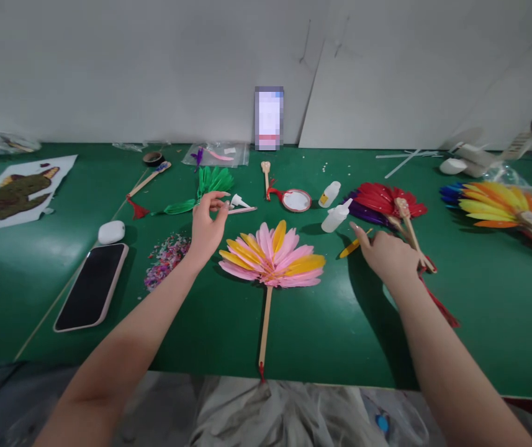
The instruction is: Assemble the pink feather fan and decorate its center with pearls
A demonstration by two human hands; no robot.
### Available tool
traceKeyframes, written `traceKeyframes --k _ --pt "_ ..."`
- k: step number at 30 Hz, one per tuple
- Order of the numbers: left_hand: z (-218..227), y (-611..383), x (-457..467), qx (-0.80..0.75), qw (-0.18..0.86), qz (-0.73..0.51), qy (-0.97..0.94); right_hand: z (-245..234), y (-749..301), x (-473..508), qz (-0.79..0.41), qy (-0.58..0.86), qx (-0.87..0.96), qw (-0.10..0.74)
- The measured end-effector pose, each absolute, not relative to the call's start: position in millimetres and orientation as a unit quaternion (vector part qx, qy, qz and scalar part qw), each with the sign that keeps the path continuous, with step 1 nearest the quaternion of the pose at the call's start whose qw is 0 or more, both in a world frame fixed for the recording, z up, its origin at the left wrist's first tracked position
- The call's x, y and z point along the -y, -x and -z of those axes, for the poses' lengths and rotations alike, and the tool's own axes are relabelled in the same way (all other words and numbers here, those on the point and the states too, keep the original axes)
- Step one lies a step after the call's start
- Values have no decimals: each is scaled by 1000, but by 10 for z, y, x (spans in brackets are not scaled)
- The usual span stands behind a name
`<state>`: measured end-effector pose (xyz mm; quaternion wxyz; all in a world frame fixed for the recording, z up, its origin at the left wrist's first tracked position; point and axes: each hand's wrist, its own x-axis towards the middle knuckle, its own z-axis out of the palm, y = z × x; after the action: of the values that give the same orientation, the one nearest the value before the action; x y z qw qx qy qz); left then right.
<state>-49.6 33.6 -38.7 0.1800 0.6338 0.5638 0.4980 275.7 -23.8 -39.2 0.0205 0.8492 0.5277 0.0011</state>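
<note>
My left hand (pixel 208 225) hovers over the back middle of the table, thumb and forefinger apart. Close to its fingertips lie a white nozzle cap (pixel 239 201) and a slim pinkish tool (pixel 243 210). On the right, my right hand (pixel 389 256) is closed with the thumb stretched across a narrow yellow feather (pixel 349 249), which shows on both sides of the thumb; the other fingers are curled. Between my arms lies a fan of pink and yellow feathers (pixel 288 251) on a wooden handle (pixel 266 326). Near the right hand stands an uncapped glue bottle (pixel 334 217).
A second small bottle (pixel 329 194) and a round white-topped dish (pixel 296 200) are behind the fan. Green feathers (pixel 214 180), confetti-like bits (pixel 166 261) and a phone (pixel 92 287) lie left. Red (pixel 382 195) and rainbow feather fans (pixel 493 205) lie right. Another phone (pixel 269 118) leans on the wall.
</note>
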Motion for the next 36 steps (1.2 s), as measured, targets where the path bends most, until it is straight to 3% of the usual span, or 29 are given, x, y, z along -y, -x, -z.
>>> traceKeyframes --k 7,18,26,36 --pt "374 484 -316 -579 189 -475 -635 495 -2683 185 -23 -801 -598 29" --pt "275 469 -259 -579 159 -462 -653 324 -2965 330 5 -784 -618 -60" --pt "282 445 -256 -571 177 -467 -652 430 -2669 299 -11 -829 -559 0" --pt "272 466 -262 -573 169 -460 -657 477 -2632 279 31 -753 -657 -13"
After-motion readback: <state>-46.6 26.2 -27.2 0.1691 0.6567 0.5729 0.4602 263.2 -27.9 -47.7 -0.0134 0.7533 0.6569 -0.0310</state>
